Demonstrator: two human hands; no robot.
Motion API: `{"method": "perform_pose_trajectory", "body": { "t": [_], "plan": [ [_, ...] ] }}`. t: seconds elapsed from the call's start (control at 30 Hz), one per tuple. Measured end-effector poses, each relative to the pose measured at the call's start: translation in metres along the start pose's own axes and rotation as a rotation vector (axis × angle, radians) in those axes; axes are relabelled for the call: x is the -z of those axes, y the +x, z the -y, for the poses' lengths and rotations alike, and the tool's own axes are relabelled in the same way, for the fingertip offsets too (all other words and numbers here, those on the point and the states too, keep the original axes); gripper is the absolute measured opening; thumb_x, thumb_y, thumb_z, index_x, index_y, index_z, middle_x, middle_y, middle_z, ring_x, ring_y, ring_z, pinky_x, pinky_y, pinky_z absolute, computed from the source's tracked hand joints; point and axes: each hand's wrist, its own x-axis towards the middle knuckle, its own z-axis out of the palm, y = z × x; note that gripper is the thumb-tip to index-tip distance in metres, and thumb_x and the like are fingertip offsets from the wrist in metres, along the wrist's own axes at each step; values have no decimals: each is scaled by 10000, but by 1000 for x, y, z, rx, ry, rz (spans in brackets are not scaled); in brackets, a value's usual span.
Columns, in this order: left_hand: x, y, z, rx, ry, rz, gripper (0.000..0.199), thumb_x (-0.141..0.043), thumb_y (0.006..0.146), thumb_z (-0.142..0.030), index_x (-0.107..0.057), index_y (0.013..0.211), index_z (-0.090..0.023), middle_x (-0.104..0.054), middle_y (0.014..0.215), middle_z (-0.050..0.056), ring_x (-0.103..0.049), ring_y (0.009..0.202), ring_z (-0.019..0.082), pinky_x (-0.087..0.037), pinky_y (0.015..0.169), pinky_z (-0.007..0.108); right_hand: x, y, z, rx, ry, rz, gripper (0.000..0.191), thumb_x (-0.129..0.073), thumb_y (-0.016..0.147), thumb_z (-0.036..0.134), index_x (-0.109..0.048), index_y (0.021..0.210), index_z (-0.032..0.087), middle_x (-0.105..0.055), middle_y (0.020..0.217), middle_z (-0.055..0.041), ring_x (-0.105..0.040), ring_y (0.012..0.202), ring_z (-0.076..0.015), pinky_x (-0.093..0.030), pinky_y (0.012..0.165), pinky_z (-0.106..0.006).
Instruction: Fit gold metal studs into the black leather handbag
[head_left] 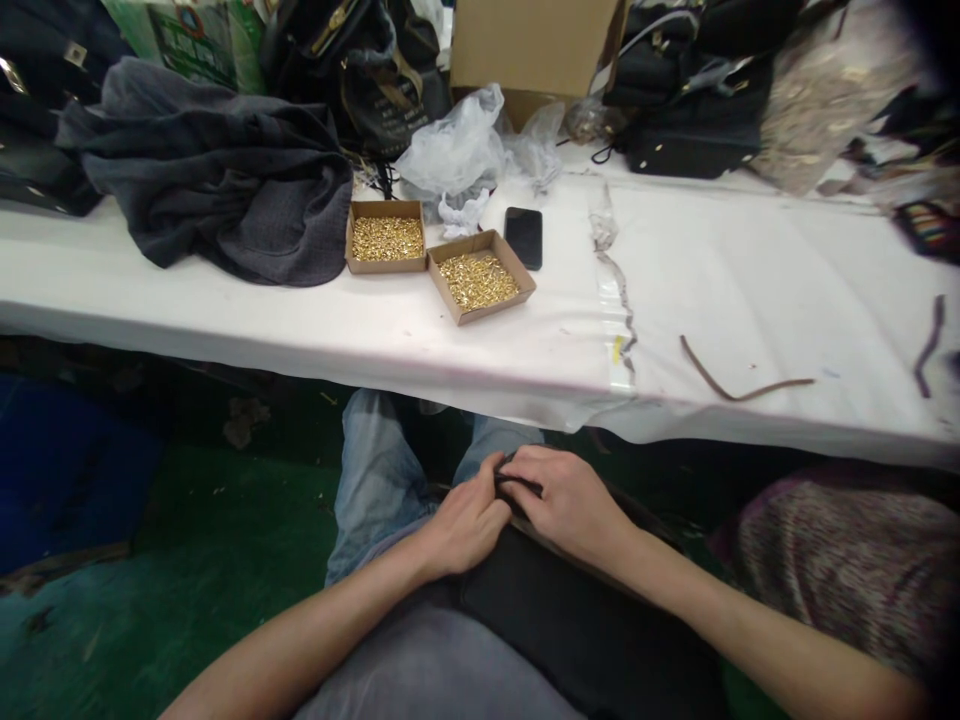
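A black bag-like piece (592,620) with a smooth dark panel lies across my lap. At its upper edge my left hand (469,520) is closed, with thumb and fingers pinching the rim. Close beside it, my right hand (562,492) has its fingers curled round a thin black strip (523,484) at the same edge. The two hands nearly touch. Whether the strip is a strap or part of the edge trim I cannot tell, as the fingers cover much of it.
On the white-covered table (720,270) stand two cardboard trays (386,267) of small gold metal pieces. Near them are a phone (523,238), a dark cloth (217,180) and clear plastic bags (457,145). A brown strip (735,397) lies right. A patterned cloth (840,560) is beside me.
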Motion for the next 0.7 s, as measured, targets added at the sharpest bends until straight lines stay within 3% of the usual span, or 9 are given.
{"method": "perform_pose_trajectory", "body": {
  "t": [0.2, 0.3, 0.37, 0.5, 0.6, 0.7],
  "plan": [
    [-5, 7, 7, 108, 58, 6, 717, -419, 978, -254, -369, 1673, -85, -688, 1449, 216, -700, 1313, 370, -513, 1175, 531, -14, -1, -13, -9, 175, 12, 189, -699, 1004, 133, -841, 1013, 258, -786, 984, -35, -726, 926, -230, -568, 884, -385],
    [-10, 1, 9, 87, 123, -44, 719, -414, 1006, -252, -325, 1695, -67, -580, 1600, 242, -631, 1434, 350, -473, 1251, 486, -25, -2, -15, 31, 223, 13, 170, -685, 1015, 138, -813, 1023, 251, -780, 1035, -42, -727, 977, -237, -562, 910, -390],
    [-13, -4, 5, 118, 262, -93, 743, -425, 1018, -267, -288, 1703, -14, -474, 1672, 297, -590, 1473, 394, -484, 1243, 507, -29, -3, -16, 52, 218, 26, 151, -689, 1010, 132, -789, 1031, 242, -765, 1040, -42, -724, 976, -237, -554, 904, -388],
    [-12, -11, -1, 230, 449, -57, 753, -402, 1057, -315, -260, 1691, 66, -427, 1653, 388, -636, 1381, 472, -542, 1146, 572, -31, -3, -16, 106, 186, 61, 138, -686, 1010, 127, -758, 1054, 236, -726, 1027, -33, -704, 958, -223, -537, 891, -374],
    [-9, -11, 5, 168, 345, -68, 670, -452, 1028, -254, -380, 1636, 19, -534, 1576, 339, -636, 1387, 402, -512, 1183, 497, -31, -5, -16, 134, 170, 57, 127, -671, 1019, 134, -740, 1056, 233, -703, 1008, -30, -688, 942, -217, -522, 866, -364],
    [-6, -11, 10, 71, 286, -140, 402, -527, 969, -200, -631, 1348, -115, -703, 1256, 192, -702, 1130, 313, -554, 1037, 425, -27, -8, -13, 134, 159, 42, 134, -663, 1018, 133, -734, 1061, 237, -693, 1005, -32, -676, 939, -219, -511, 856, -368]
  ]
}}
